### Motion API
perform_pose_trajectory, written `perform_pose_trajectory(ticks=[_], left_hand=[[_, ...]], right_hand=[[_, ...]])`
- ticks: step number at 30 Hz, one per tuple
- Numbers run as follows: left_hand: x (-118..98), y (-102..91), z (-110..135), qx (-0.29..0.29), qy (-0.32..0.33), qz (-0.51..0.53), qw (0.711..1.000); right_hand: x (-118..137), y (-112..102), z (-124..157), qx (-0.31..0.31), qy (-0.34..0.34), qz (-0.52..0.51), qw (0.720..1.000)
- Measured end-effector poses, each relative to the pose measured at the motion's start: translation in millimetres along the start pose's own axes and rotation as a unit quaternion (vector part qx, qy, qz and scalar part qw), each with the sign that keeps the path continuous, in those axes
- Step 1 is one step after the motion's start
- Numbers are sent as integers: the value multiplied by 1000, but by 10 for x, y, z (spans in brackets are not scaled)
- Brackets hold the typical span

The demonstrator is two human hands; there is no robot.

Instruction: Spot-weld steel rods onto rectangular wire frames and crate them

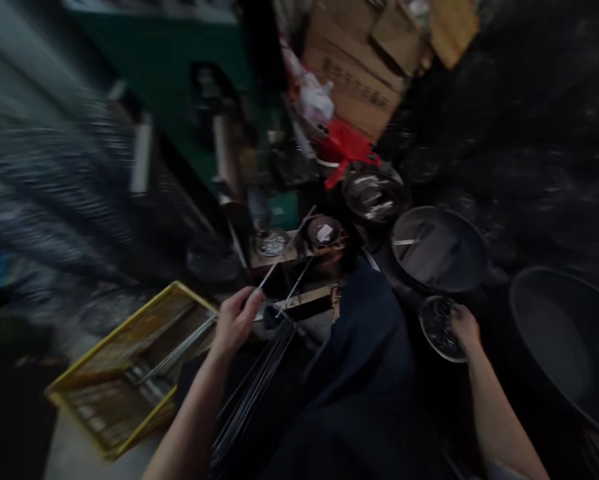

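My left hand (pixel 238 319) is closed around a thin metal rod (pixel 268 275), which slants up and away toward the bench. A bundle of similar rods (pixel 259 393) lies beside my left forearm, against my lap. My right hand (pixel 465 328) reaches over the rim of a round bowl (pixel 429 340) that holds small dark pieces. The fingers of that hand dip into the bowl and are mostly hidden, so their grip cannot be made out.
A yellow crate (pixel 114 340) with some rods in it stands at the left. Ahead, a small dish of shiny bits (pixel 272 243) sits by a green machine (pixel 164 73). Large dark basins (pixel 439 247) line the right. Cardboard boxes (pixel 354 80) and a red bag (pixel 347 143) are behind.
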State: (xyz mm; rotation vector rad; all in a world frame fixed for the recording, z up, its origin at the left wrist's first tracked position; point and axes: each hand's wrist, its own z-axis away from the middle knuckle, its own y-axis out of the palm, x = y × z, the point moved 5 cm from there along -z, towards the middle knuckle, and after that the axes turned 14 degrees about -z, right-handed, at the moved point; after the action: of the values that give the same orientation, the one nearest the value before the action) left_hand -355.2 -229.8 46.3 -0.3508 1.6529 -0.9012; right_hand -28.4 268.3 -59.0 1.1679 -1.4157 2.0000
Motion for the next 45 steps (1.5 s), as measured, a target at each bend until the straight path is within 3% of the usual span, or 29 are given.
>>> perform_pose_trajectory(ticks=[2, 4, 6, 9, 11, 13, 16, 20, 30, 45], left_hand=[[57, -39, -35, 8, -4, 37, 999], [80, -78, -39, 2, 1, 40, 999], [66, -96, -20, -10, 15, 30, 999], [37, -86, 15, -25, 32, 8, 999], [50, -70, 27, -29, 29, -1, 999], [89, -62, 28, -32, 20, -6, 999], [169, -71, 18, -41, 12, -10, 999], [277, -98, -10, -53, 1, -8, 999], [356, -132, -65, -58, -12, 19, 998], [332, -212, -133, -79, -16, 35, 996]], right_hand=[[356, 203, -37, 36, -35, -97, 994], [890, 585, 57, 108, -74, -215, 968], [1506, 1121, 309, 209, -101, -262, 937], [2285, 2025, 822, 329, -132, -246, 902], [2580, 2555, 1123, 355, -113, -267, 889], [2721, 2991, 1372, 379, -64, -309, 870], [2838, 3399, 1640, 411, -34, -344, 844], [2977, 3600, 1792, 412, -22, -395, 820], [3148, 3752, 1869, 425, 13, -474, 771], [3290, 3823, 1877, 432, 0, -488, 759]])
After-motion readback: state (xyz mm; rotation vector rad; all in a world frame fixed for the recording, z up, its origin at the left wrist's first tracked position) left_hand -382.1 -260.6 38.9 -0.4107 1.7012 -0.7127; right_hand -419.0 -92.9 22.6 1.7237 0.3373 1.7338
